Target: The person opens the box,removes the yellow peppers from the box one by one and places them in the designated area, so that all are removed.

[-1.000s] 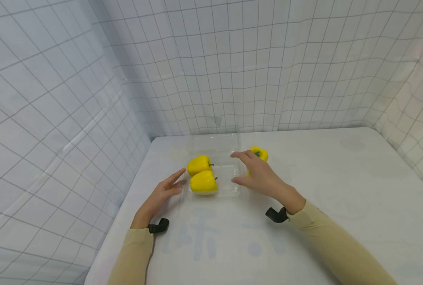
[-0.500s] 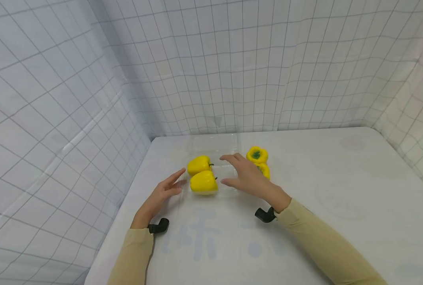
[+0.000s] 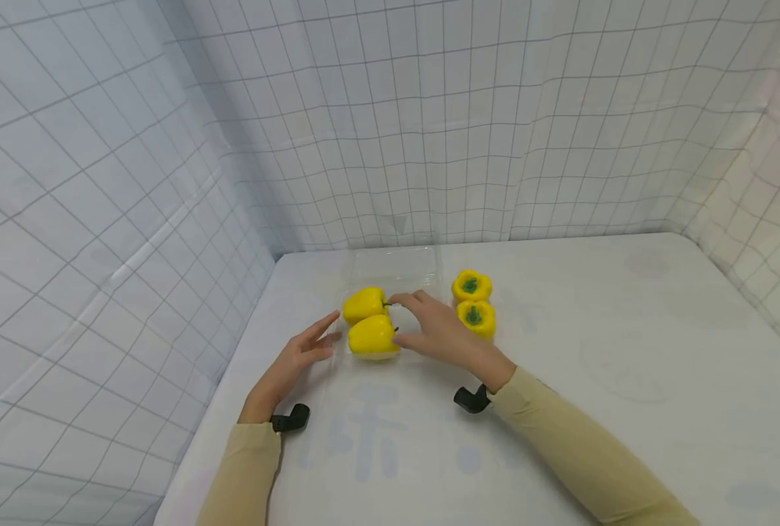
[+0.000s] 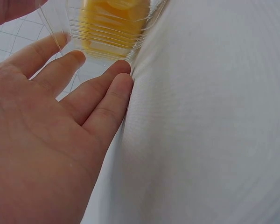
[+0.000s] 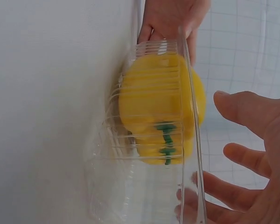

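Observation:
Two yellow bell peppers, a rear one (image 3: 363, 305) and a front one (image 3: 370, 338), lie side by side in the left part of a clear plastic clamshell box (image 5: 191, 116). Its lid (image 3: 395, 264) is folded back behind. My left hand (image 3: 299, 354) rests at the box's left end, with the fingertips (image 4: 121, 84) at its ribbed wall. Over the box's right part hovers my right hand (image 3: 441, 332), thumb and fingers spread around nothing. In the head view its tips overlap the stem ends of the peppers; the right wrist view shows them above the rim.
To the right of the box stand two more yellow bell peppers, a back one (image 3: 472, 286) and a nearer one (image 3: 477, 319), stems up. White cloth covers the table (image 3: 594, 351). Gridded curtains (image 3: 462, 146) close off the back and sides.
My right hand has moved left across the box to the stem ends of the two peppers inside, uncovering the two peppers on the table. The left hand has stayed in place.

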Available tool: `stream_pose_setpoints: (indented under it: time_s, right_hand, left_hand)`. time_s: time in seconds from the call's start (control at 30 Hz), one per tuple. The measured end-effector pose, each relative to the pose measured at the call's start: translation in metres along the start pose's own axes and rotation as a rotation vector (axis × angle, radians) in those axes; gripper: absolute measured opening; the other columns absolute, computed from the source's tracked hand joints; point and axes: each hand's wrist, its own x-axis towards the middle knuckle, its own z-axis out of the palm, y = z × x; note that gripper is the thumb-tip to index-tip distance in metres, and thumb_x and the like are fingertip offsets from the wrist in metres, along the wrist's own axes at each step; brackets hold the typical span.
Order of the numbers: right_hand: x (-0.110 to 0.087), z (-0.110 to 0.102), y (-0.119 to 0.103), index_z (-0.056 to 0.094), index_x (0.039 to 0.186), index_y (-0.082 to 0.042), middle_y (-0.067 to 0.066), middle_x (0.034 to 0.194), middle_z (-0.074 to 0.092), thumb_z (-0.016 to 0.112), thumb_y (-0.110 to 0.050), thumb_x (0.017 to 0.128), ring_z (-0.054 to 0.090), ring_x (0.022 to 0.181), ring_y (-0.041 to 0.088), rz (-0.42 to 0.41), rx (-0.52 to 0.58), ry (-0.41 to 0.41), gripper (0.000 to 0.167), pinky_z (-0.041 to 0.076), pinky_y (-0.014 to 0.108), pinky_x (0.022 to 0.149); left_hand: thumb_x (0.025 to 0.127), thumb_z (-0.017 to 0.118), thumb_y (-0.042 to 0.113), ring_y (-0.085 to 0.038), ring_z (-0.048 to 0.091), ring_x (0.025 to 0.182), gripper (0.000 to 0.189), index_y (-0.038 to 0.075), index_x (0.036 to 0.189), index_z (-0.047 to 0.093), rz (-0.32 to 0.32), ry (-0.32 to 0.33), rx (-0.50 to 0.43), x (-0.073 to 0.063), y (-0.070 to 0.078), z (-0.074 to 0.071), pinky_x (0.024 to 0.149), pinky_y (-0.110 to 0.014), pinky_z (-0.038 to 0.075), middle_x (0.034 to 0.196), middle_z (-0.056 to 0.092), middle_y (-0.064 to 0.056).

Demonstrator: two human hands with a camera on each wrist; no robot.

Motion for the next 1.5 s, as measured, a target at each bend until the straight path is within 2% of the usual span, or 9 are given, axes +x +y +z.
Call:
stream_pose_setpoints:
  time_s: [0.17, 0.33, 0.57, 0.7, 0.87, 1.17, 1.33, 1.5]
  right_hand:
    - [0.006, 0.006, 0.0, 0.047, 0.15, -0.019, 0.009, 0.141, 0.053, 0.074, -0.038, 0.092, 0.057, 0.122, 0.028, -0.007, 0.019, -0.046, 0.066, 0.049, 0.041, 0.097]
    - [0.011, 0.013, 0.001, 0.048, 0.149, -0.022, 0.01, 0.136, 0.057, 0.074, -0.042, 0.092, 0.058, 0.118, 0.027, 0.008, 0.036, -0.101, 0.065, 0.05, 0.041, 0.093]
    - [0.014, 0.02, 0.003, 0.052, 0.146, -0.023, 0.001, 0.13, 0.061, 0.074, -0.046, 0.091, 0.06, 0.113, 0.02, -0.01, 0.016, -0.114, 0.064, 0.05, 0.037, 0.091]
    - [0.015, 0.022, 0.004, 0.051, 0.147, -0.024, -0.001, 0.128, 0.063, 0.073, -0.047, 0.091, 0.061, 0.113, 0.019, -0.01, 0.054, -0.138, 0.065, 0.05, 0.037, 0.092]
    - [0.019, 0.022, 0.006, 0.048, 0.148, -0.028, -0.001, 0.124, 0.065, 0.072, -0.05, 0.091, 0.063, 0.107, 0.017, 0.012, 0.085, -0.173, 0.066, 0.051, 0.035, 0.089]
    - [0.027, 0.023, 0.01, 0.047, 0.145, -0.03, 0.006, 0.128, 0.064, 0.075, -0.05, 0.088, 0.064, 0.104, 0.015, 0.052, 0.174, -0.242, 0.066, 0.051, 0.036, 0.09]
    - [0.03, 0.023, 0.012, 0.049, 0.143, -0.029, 0.005, 0.13, 0.063, 0.078, -0.046, 0.087, 0.064, 0.108, 0.017, 0.059, 0.225, -0.248, 0.066, 0.051, 0.034, 0.091]
    - [0.03, 0.022, 0.011, 0.051, 0.139, -0.03, 0.005, 0.124, 0.065, 0.08, -0.046, 0.085, 0.064, 0.103, 0.017, 0.064, 0.227, -0.231, 0.064, 0.052, 0.034, 0.087]
  left_hand:
    - [0.103, 0.056, 0.014, -0.031, 0.038, 0.143, 0.062, 0.024, 0.16, 0.033, -0.005, 0.004, -0.001, 0.001, 0.0, 0.0, 0.116, -0.061, 0.02, 0.164, 0.024, 0.004]
    - [0.103, 0.055, 0.013, -0.033, 0.037, 0.144, 0.062, 0.022, 0.16, 0.031, 0.001, -0.007, 0.001, 0.001, -0.001, 0.0, 0.115, -0.063, 0.02, 0.166, 0.022, 0.001]
    - [0.103, 0.055, 0.013, -0.032, 0.038, 0.144, 0.062, 0.024, 0.16, 0.032, -0.007, -0.004, -0.002, 0.001, 0.0, 0.001, 0.115, -0.063, 0.02, 0.165, 0.023, 0.002]
    - [0.103, 0.056, 0.014, -0.03, 0.038, 0.144, 0.062, 0.025, 0.16, 0.032, -0.021, -0.004, -0.006, 0.0, 0.0, 0.001, 0.115, -0.062, 0.02, 0.165, 0.024, 0.005]
    - [0.103, 0.055, 0.013, -0.03, 0.038, 0.144, 0.063, 0.024, 0.16, 0.032, -0.008, -0.003, -0.009, -0.001, 0.001, 0.001, 0.115, -0.062, 0.02, 0.165, 0.023, 0.005]
    - [0.103, 0.055, 0.014, -0.03, 0.039, 0.143, 0.062, 0.025, 0.16, 0.032, -0.011, -0.002, 0.009, -0.001, 0.002, 0.001, 0.115, -0.063, 0.018, 0.165, 0.024, 0.005]
    - [0.104, 0.054, 0.014, -0.031, 0.039, 0.143, 0.061, 0.026, 0.16, 0.032, -0.007, -0.004, 0.013, -0.001, 0.002, 0.001, 0.115, -0.063, 0.019, 0.165, 0.024, 0.005]
    - [0.103, 0.055, 0.014, -0.031, 0.038, 0.143, 0.062, 0.025, 0.16, 0.032, -0.006, -0.006, 0.007, 0.0, 0.002, 0.001, 0.116, -0.062, 0.019, 0.165, 0.023, 0.005]
